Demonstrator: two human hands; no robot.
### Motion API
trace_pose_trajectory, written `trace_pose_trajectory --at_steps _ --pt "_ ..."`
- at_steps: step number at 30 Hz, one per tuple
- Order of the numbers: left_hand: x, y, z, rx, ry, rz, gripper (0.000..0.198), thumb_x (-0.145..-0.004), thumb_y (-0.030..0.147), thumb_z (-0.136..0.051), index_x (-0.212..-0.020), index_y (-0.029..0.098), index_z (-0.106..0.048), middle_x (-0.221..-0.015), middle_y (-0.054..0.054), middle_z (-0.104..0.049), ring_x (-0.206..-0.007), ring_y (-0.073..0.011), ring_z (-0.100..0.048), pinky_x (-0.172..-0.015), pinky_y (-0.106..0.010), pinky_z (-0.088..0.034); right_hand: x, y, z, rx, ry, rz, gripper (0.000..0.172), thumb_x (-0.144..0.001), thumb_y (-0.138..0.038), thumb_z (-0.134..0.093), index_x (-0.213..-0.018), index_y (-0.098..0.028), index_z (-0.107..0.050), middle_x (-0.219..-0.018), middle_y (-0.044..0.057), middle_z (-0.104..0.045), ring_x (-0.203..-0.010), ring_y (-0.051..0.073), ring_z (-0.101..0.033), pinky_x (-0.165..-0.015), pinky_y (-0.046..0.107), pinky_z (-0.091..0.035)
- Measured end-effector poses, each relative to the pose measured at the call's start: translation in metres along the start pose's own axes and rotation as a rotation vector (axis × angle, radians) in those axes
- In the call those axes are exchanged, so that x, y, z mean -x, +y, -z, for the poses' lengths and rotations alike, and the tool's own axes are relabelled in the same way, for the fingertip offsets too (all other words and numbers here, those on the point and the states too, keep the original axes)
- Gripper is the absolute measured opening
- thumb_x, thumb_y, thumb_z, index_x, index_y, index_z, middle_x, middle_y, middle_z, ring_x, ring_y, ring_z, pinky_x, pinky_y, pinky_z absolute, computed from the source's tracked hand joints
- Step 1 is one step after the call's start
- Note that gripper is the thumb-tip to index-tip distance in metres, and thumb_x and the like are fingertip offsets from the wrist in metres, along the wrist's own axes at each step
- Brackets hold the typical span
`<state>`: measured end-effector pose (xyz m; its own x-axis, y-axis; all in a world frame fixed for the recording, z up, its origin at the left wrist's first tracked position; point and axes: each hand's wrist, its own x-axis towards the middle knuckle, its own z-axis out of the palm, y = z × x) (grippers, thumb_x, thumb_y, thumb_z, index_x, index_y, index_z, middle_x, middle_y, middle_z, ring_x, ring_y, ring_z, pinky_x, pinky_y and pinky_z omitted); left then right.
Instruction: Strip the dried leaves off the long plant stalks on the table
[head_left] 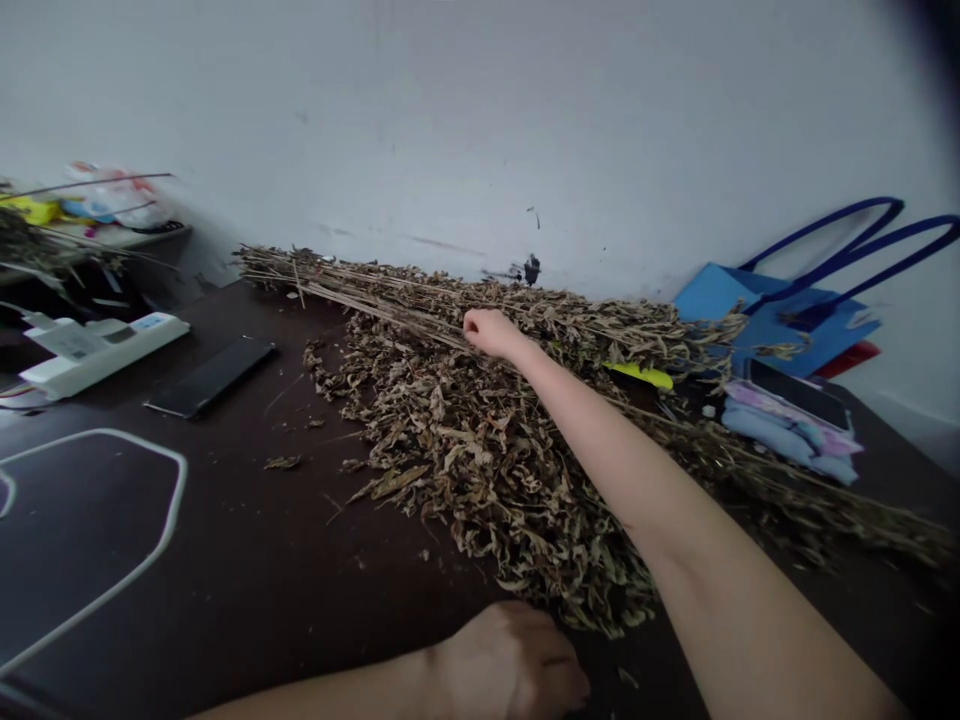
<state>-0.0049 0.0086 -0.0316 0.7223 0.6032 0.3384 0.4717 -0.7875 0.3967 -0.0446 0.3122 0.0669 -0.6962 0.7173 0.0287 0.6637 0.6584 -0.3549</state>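
Note:
My right hand reaches across a heap of dried leaves with its fingers curled closed. It grips a dried plant stalk, whose leafy, blurred length shows beyond my forearm to the right. Behind and under that hand lies a bundle of dried stalks along the wall, leafy toward the right. My left hand is closed low at the front, close to the near edge of the leaf heap. Its fingertips are turned away, so what they hold, if anything, is hidden.
On the left are a black phone, a white power strip and a white cable. A blue bag stands at the right by another phone on folded cloth. Something yellow-green pokes out of the leaves.

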Motion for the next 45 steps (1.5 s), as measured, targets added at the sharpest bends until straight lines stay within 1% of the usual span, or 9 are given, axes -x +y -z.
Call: trace_pose_trajectory --at_steps 5,12,16,20,25,28,32,39,45 --pt "0.000 -0.002 -0.003 0.002 0.024 -0.002 0.011 -0.091 0.026 -0.047 -0.087 0.018 -0.054 -0.074 -0.002 -0.064 -0.072 -0.0118 -0.060 -0.066 -0.021 -0.044 0.000 0.006 0.030 -0.323 0.129 0.026 0.013 -0.091 -0.023 -0.047 -0.093 -0.012 -0.053 -0.080 0.002 -0.063 -0.065 0.009 -0.061 -0.060 0.023 -0.051" --pt "0.001 -0.005 0.000 0.021 0.052 -0.020 0.011 -0.091 0.022 -0.045 -0.089 0.017 -0.054 -0.075 -0.003 -0.064 -0.071 -0.0129 -0.059 -0.066 -0.022 -0.044 0.020 0.003 0.077 -0.613 0.382 0.088 0.007 -0.090 -0.019 -0.044 -0.083 -0.018 -0.045 -0.075 0.000 -0.062 -0.059 0.006 -0.060 -0.055 0.018 -0.048" --pt "0.001 -0.005 0.012 0.041 0.033 -0.007 0.011 -0.090 0.019 -0.043 -0.093 0.016 -0.054 -0.079 -0.004 -0.064 -0.074 -0.0138 -0.059 -0.069 -0.023 -0.045 0.054 -0.005 0.105 -0.609 0.448 0.195 0.005 -0.085 -0.016 -0.051 -0.080 -0.016 -0.052 -0.065 -0.002 -0.058 -0.050 0.005 -0.053 -0.053 0.019 -0.047" --pt "0.001 -0.005 0.020 0.069 0.039 0.046 0.016 -0.092 0.017 -0.039 -0.096 0.016 -0.054 -0.082 -0.006 -0.065 -0.077 -0.0142 -0.060 -0.072 -0.024 -0.046 0.116 -0.020 0.117 -0.434 0.494 0.288 0.010 -0.087 -0.022 -0.051 -0.088 -0.015 -0.058 -0.073 -0.002 -0.057 -0.058 0.004 -0.053 -0.057 0.019 -0.045" --pt "0.001 -0.005 0.029 0.174 0.084 0.126 0.021 -0.092 0.018 -0.039 -0.100 0.015 -0.058 -0.090 -0.007 -0.066 -0.082 -0.0146 -0.060 -0.077 -0.025 -0.047 0.214 -0.020 0.086 -0.149 0.442 0.100 0.013 -0.086 -0.027 -0.051 -0.094 -0.023 -0.060 -0.073 -0.001 -0.060 -0.061 0.010 -0.054 -0.058 0.023 -0.043" --pt "-0.001 -0.004 0.038 0.341 0.136 0.220 0.022 -0.092 0.019 -0.041 -0.102 0.015 -0.061 -0.094 -0.007 -0.066 -0.087 -0.0144 -0.060 -0.080 -0.024 -0.047 0.266 -0.001 0.050 -0.141 0.378 -0.039 0.010 -0.085 -0.030 -0.050 -0.084 -0.023 -0.057 -0.071 -0.001 -0.059 -0.062 0.011 -0.054 -0.059 0.024 -0.042" --pt "-0.003 -0.004 0.051 0.554 0.229 0.386 0.022 -0.090 0.022 -0.046 -0.097 0.014 -0.065 -0.089 -0.008 -0.067 -0.084 -0.0144 -0.062 -0.078 -0.025 -0.048 0.319 0.027 0.009 -0.199 0.298 -0.194 0.014 -0.087 -0.035 -0.047 -0.085 -0.024 -0.056 -0.073 -0.002 -0.059 -0.062 0.012 -0.054 -0.059 0.024 -0.043" --pt "-0.006 -0.015 0.062 0.893 0.443 0.726 0.028 -0.090 0.033 -0.046 -0.082 0.012 -0.063 -0.078 -0.006 -0.067 -0.062 -0.0101 -0.058 -0.055 -0.020 -0.045 0.356 0.051 -0.011 -0.218 0.371 -0.279 0.017 -0.087 -0.038 -0.048 -0.090 -0.025 -0.058 -0.085 0.002 -0.063 -0.072 0.016 -0.060 -0.064 0.026 -0.047" --pt "-0.004 -0.025 0.069 0.920 0.608 0.790 0.018 -0.084 0.031 -0.056 -0.080 0.013 -0.059 -0.076 -0.004 -0.065 -0.055 -0.0070 -0.051 -0.051 -0.018 -0.041 0.360 0.050 -0.012 -0.209 0.378 -0.253 0.016 -0.087 -0.037 -0.046 -0.090 -0.027 -0.058 -0.082 0.002 -0.062 -0.071 0.016 -0.060 -0.062 0.027 -0.047"
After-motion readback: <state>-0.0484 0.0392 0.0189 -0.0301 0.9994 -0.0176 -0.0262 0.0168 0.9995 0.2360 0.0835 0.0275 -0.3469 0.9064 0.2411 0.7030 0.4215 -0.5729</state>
